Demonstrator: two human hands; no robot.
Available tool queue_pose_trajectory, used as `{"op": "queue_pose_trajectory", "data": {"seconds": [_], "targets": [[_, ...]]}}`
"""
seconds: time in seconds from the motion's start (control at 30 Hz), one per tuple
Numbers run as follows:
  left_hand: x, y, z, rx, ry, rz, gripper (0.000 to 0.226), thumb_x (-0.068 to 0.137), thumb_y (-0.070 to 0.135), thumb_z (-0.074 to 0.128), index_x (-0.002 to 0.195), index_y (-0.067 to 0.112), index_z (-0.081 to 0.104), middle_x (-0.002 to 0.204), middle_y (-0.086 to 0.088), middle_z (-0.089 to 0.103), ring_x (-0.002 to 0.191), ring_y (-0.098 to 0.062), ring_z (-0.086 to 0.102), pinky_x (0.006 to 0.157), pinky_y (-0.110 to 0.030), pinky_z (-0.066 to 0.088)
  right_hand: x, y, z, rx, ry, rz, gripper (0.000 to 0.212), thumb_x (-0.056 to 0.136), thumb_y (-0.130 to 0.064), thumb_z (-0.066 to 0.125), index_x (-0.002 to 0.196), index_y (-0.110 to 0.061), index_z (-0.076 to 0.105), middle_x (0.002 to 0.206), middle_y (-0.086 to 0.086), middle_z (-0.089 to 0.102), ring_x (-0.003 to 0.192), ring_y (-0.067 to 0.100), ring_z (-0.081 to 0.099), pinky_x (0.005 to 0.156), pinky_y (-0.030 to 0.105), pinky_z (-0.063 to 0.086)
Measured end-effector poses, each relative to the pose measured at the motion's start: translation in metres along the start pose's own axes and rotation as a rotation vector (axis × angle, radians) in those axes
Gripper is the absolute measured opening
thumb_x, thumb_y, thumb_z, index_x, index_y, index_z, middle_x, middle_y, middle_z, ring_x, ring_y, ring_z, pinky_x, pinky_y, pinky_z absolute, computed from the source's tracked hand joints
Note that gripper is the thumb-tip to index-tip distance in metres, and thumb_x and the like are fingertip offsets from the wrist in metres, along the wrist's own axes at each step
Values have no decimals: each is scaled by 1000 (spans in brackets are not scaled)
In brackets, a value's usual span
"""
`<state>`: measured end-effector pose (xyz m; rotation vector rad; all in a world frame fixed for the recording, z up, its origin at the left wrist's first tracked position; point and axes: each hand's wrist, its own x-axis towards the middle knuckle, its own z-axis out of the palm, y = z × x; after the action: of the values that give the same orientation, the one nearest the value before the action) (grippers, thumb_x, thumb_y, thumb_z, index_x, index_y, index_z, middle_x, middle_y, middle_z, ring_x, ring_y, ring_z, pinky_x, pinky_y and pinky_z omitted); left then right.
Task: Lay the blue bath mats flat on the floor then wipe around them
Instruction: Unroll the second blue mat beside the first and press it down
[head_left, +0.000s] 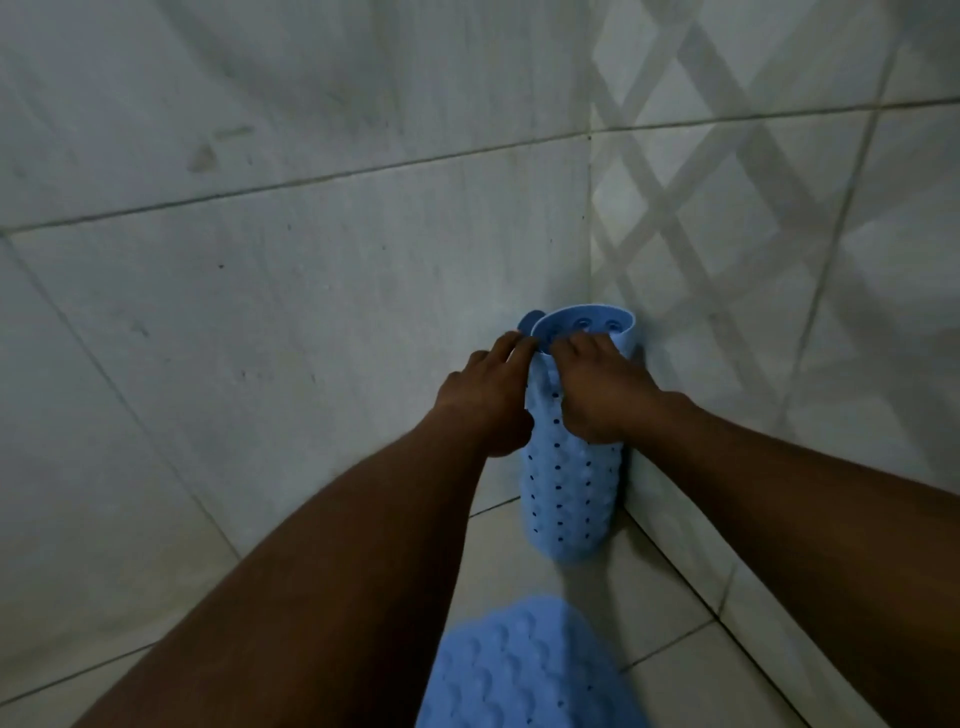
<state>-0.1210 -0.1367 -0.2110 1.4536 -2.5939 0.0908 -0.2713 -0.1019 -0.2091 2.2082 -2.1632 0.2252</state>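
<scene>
Rolled mat: a blue bath mat (571, 493) is seen rolled into a tube and stood upright on the floor (675, 649), tucked into the corner where two tiled walls meet.
Surface: its outer face is dotted with small dark holes (558, 467); round suction cups (582, 326) are shown inside the open top (only a few can be made out).
Left hand: the left hand (485, 395) is wrapped round the tube's upper left side, fingers curled up to the rim and thumb lower down.
Right hand: the right hand (602, 395) is curled over the top rim, and the mat's edge is pinched there.
Second mat: another blue mat (519, 670) is seen at the bottom of the view, blurred, apart from the tube with bare tile between them.
Walls: the left wall (260, 260) is covered in pale tiles with dark joints; the right wall (779, 260) is crossed by a lattice pattern.
</scene>
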Motion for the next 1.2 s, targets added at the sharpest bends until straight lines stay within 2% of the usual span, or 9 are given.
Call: {"op": "queue_pose_trajectory", "data": {"seconds": [0.13,0.27,0.4,0.57,0.67,0.73,0.87,1.0,1.2], "targets": [[-23,2,-4,22,199,71,70,85,22,73,144,19,35,139,-4,44,120,-26,51,89,-40,51,-21,-13,3,-45,-5,29,67,90,-31,59,147,-20,26,148,3,36,141,27,28,108,60,31],[-60,-7,-16,141,205,122,60,91,31,67,141,17,38,133,-4,48,119,-26,49,89,-39,47,-56,-34,8,-35,74,-24,54,88,-25,60,138,-24,39,137,-1,45,133,23,35,103,57,34],[-106,-31,-35,153,205,132,38,93,35,61,124,16,49,125,-6,53,120,-29,48,88,-42,43,-84,-63,2,15,190,-111,41,89,-25,63,128,-24,50,132,-2,53,131,23,37,96,47,34],[-160,-79,-60,36,225,-7,51,85,48,69,122,22,45,117,-5,62,108,-31,56,81,-42,46,-88,-109,-31,176,298,-282,40,89,-34,63,126,-23,56,129,2,60,125,28,47,92,43,36],[-194,-110,-67,70,265,-20,52,83,50,68,121,22,47,110,-5,64,100,-30,59,76,-40,47,-89,-147,-37,306,229,-305,37,86,-41,65,120,-25,60,120,2,65,115,27,56,90,41,40],[-218,-134,-65,184,196,-23,52,85,56,65,120,21,50,104,-5,65,95,-31,60,74,-40,47,-92,-175,-21,396,125,-302,35,86,-44,66,114,-25,61,116,2,66,110,27,60,88,40,43],[-261,-166,-49,268,105,-132,53,89,66,56,115,20,54,95,-5,67,89,-32,63,69,-37,38,-102,-224,28,409,136,-329,34,91,-43,60,117,-22,57,120,1,63,119,26,52,93,43,37],[-293,-181,-26,247,138,-267,46,92,60,55,110,18,49,94,-6,67,84,-35,64,71,-37,33,-96,-261,56,408,234,-339,32,92,-39,60,117,-20,53,122,2,59,121,27,47,96,48,32],[-312,-190,-4,267,95,-382,37,92,33,58,123,14,49,108,-11,67,97,-40,63,78,-42,41,-86,-296,94,380,351,-328,25,88,-29,66,108,-18,56,111,4,60,112,30,51,88,47,31]]}}
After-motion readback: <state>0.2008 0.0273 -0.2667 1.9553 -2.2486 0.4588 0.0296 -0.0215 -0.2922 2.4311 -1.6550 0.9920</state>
